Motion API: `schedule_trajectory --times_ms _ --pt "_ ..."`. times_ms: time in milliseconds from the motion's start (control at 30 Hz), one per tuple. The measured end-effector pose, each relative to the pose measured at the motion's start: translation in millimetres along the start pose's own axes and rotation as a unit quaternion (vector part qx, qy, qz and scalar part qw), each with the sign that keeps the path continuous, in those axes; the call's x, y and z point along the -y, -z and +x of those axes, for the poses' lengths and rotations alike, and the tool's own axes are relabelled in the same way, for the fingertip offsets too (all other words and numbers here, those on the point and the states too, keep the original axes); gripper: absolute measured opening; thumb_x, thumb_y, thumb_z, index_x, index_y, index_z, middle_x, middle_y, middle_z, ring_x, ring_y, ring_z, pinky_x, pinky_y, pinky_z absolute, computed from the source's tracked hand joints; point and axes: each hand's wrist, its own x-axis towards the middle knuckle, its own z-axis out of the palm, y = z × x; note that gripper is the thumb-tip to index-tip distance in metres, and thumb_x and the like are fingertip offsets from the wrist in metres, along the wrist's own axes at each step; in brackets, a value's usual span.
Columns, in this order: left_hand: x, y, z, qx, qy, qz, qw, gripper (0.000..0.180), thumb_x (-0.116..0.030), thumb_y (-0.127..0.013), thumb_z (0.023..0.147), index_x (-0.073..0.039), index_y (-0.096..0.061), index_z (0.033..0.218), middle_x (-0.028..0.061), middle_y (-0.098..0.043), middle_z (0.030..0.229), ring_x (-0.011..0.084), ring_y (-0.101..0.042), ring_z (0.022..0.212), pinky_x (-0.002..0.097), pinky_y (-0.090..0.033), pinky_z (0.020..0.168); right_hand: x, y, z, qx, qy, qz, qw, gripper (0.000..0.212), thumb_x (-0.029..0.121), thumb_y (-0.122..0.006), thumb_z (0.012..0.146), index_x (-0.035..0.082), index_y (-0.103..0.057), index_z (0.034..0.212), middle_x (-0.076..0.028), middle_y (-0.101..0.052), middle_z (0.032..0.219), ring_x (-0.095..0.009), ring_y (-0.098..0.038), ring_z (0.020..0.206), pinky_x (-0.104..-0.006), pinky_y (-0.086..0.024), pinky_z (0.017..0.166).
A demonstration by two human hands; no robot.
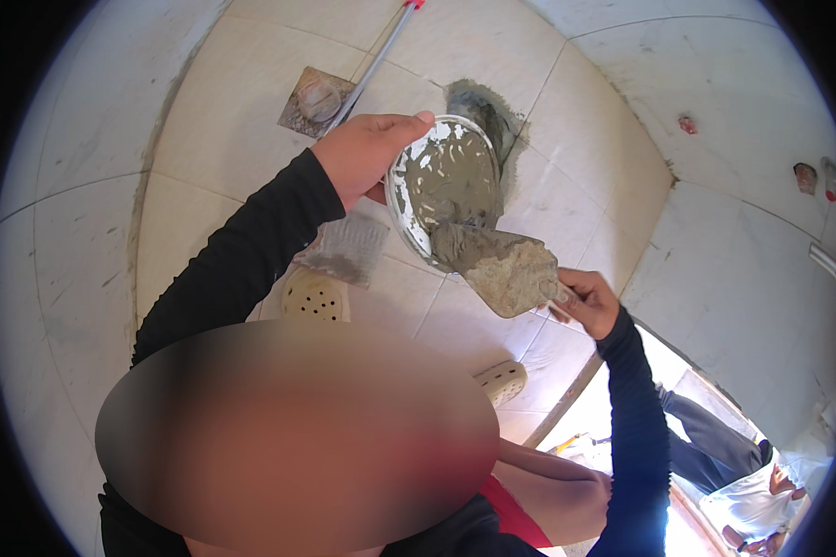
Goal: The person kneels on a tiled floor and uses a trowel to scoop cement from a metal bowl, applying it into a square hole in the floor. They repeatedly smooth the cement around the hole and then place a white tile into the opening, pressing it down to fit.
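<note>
My left hand (pixel 367 158) grips the left edge of a round, white-rimmed tub (pixel 396 212), its thumb on the rim. Grey wet mortar (pixel 448 172) fills the tub's mouth, with white smears around it. Closed around the handle of a trowel (pixel 515 278) is my right hand (pixel 587 302), to the right and nearer than the tub. The trowel's broad blade is coated with mortar, and its far end overlaps the tub's near rim. Partly hidden behind the tub lies a rough grey mortar patch (pixel 478 97) on the floor.
Beige tiles (pixel 241 111) cover the floor. At the far left lie a brown square plate (pixel 316 100) and a long metal pole (pixel 381 63). A grey square piece (pixel 353 249) lies near my beige clog (pixel 313 295). Another person (pixel 757 497) is beyond the doorway at right.
</note>
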Motion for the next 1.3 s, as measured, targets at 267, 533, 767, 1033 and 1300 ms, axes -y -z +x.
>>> schedule_trajectory --times_ms 267,533,767,1033,1300 --pt "5 20 6 -0.108 -0.044 0.041 0.992 0.046 -0.044 -0.057 0.105 -0.006 -0.065 0.129 0.0 -0.074 0.096 0.0076 -0.071 0.075 0.0263 -0.061 0.063 -22 21 7 0.043 0.107 0.078 0.99 0.033 0.027 -0.062 0.104 -0.003 -0.069 0.117 -0.007 -0.07 0.092 -0.01 -0.057 0.07 -0.0258 -0.047 0.064" --pt "-16 74 -1 -0.131 -0.11 0.051 0.984 0.041 -0.046 -0.057 0.105 -0.009 -0.069 0.119 -0.0044 -0.071 0.086 0.0026 -0.066 0.066 0.0213 -0.054 0.055 5 76 35 -0.202 0.135 -0.543 0.804 0.035 0.032 -0.066 0.1 0.01 -0.069 0.126 -0.009 -0.074 0.096 -0.031 -0.071 0.082 -0.0399 -0.055 0.074" --pt "-10 73 4 -0.137 -0.092 0.049 0.985 0.043 -0.048 -0.058 0.105 -0.008 -0.069 0.118 -0.0036 -0.072 0.088 0.0043 -0.068 0.068 0.0232 -0.057 0.056 7 59 63 -0.181 0.092 -0.652 0.73 0.036 0.033 -0.068 0.097 0.014 -0.067 0.128 -0.008 -0.072 0.1 -0.033 -0.071 0.082 -0.0413 -0.058 0.071" --pt "-6 77 9 -0.122 -0.094 0.038 0.987 0.04 -0.047 -0.058 0.105 -0.011 -0.07 0.118 -0.0039 -0.073 0.091 0.0034 -0.069 0.069 0.0221 -0.058 0.055 -16 33 62 -0.197 0.112 -0.723 0.652 0.037 0.028 -0.069 0.094 0.011 -0.066 0.127 -0.008 -0.064 0.09 -0.027 -0.068 0.078 -0.0405 -0.057 0.065" --pt "-11 70 7 -0.128 -0.095 0.047 0.986 0.039 -0.046 -0.058 0.105 -0.011 -0.07 0.119 -0.0048 -0.072 0.088 0.0023 -0.068 0.067 0.0218 -0.056 0.053 -48 -10 39 -0.211 0.137 -0.768 0.589 0.053 0.012 -0.061 0.087 0.007 -0.058 0.14 -0.007 -0.056 0.1 -0.022 -0.057 0.082 -0.0352 -0.049 0.066"
